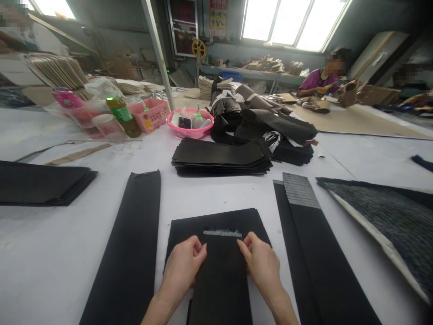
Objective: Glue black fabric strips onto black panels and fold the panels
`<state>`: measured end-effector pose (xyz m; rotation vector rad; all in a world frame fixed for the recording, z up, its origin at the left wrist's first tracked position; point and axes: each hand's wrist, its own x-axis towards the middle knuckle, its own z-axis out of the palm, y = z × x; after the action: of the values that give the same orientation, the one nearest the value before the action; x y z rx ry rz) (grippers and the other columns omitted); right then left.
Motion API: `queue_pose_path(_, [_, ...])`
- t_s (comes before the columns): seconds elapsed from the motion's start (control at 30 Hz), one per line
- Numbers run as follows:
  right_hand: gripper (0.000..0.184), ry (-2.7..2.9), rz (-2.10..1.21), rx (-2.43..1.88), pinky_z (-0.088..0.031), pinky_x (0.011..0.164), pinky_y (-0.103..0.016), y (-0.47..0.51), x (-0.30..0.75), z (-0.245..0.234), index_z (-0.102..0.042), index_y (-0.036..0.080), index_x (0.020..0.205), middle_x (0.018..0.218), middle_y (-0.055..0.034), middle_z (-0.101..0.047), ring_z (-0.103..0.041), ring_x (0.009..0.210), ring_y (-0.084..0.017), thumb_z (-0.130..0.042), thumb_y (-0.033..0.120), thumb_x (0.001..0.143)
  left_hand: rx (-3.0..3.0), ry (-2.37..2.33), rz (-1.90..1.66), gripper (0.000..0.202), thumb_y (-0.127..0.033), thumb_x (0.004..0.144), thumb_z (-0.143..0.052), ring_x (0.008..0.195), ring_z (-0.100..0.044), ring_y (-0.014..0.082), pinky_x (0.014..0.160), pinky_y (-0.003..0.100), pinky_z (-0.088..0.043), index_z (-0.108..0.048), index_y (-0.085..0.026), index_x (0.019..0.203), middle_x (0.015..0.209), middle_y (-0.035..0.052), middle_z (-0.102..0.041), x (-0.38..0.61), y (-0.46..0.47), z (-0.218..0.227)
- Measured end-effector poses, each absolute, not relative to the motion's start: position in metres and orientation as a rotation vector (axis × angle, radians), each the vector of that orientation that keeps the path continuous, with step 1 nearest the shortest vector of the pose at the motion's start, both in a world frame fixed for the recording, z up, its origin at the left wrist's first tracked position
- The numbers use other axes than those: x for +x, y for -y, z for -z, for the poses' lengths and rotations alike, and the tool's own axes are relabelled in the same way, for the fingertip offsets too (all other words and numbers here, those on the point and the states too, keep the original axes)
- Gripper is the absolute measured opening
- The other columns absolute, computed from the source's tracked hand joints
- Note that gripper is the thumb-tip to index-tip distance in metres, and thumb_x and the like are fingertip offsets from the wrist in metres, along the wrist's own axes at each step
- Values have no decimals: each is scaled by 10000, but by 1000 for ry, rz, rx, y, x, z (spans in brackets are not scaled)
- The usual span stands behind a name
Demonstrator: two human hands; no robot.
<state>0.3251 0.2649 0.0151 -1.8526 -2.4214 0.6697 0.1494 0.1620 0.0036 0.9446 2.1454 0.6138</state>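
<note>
A black strip of sheet material [221,284] lies in front of me, its far end over a wider black panel [189,223]. My left hand [184,264] pinches the strip's left edge near that end. On the opposite edge, my right hand [260,259] pinches it between thumb and fingers. A narrow greyish band [222,233] runs across the strip's end, between the two hands. To the left lies a long black strip [131,243]. Right of my hands are more black strips [321,253], one with a grey striped end [301,189].
A stack of black pieces [219,155] lies ahead, with another stack [40,183] at left. Behind are a pink basin [190,131], a pink box [152,115], a bottle [122,115] and heaped dark material [277,126]. A person in purple [316,81] works at the far right.
</note>
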Motion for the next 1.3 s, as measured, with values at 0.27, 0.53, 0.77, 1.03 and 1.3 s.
queue_pose_path(0.27, [255,2434,-675,-1784,-252,472,-215,-269,327,-14,-509,237,725,582,51,-628,-575,471,-109,-511,426,897,1213,-2406,-387,210,-336,900,-479,507,-556,126,483,229,-224,-471,-214,730,561,-44,-587,157,-161,-14])
queue_pose_path(0.53, [257,2323,-942,-1776,-311,490,-196,-270,327,-24,-501,224,690,461,108,-585,-544,373,-69,-519,381,893,1315,-2535,-333,93,-323,912,-485,532,-592,147,492,231,-212,-464,-240,876,662,-52,-610,164,-156,-15])
queue_pose_path(0.77, [280,2325,-924,-1791,-321,482,-205,-270,328,-21,-500,229,691,472,110,-597,-546,366,-75,-506,422,894,1288,-2524,-495,69,-316,920,-500,571,-601,128,518,226,-299,-495,-247,918,740,-54,-629,161,-151,-12])
queue_pose_path(1.03, [291,2360,-942,-1828,-343,471,-200,-271,326,-24,-498,234,693,476,117,-597,-561,381,-74,-485,440,897,1566,-2537,-483,236,-275,972,-398,684,-643,126,576,236,-398,-536,-324,1156,939,-35,-625,164,-147,-1])
queue_pose_path(1.3, [290,2368,-942,-1807,-354,486,-208,-272,327,-24,-494,230,695,479,112,-594,-553,375,-78,-491,433,903,1629,-2532,-359,264,-257,980,-360,679,-645,135,558,240,-416,-574,-264,1135,914,3,-626,162,-153,-4])
